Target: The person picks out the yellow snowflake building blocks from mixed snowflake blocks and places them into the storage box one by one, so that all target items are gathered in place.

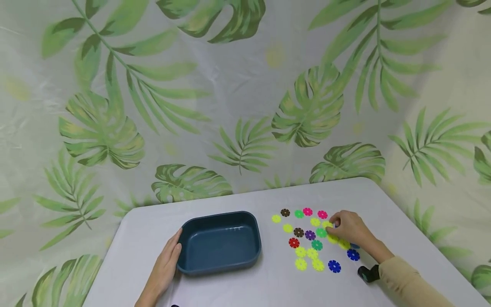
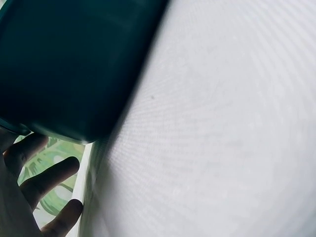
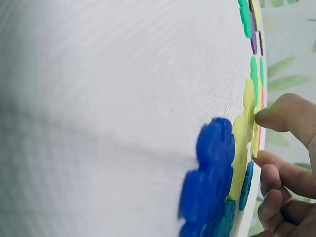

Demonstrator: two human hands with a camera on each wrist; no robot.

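Note:
A dark blue-green plastic basin [image 1: 220,243] stands on the table to the left, its inside bare. My left hand [image 1: 166,262] rests against the basin's left wall with relaxed fingers; the left wrist view shows its fingertips [image 2: 71,165] spread beside the basin's edge. Over the right part of a scatter of notched plastic discs, my right hand [image 1: 350,230] pinches a yellow disc [image 3: 255,138] between thumb and index finger, low at the tabletop. Other yellow discs [image 1: 344,244] and a green disc [image 1: 321,233] lie by its fingertips.
Several loose discs spread right of the basin: brown [image 1: 285,212], pink [image 1: 307,211], purple [image 1: 310,235], red [image 1: 294,242] and blue [image 1: 334,266]. A black wrist device [image 1: 368,273] sits at the right sleeve. Behind the white table [image 1: 149,221] hangs a leaf-patterned cloth [image 1: 238,106].

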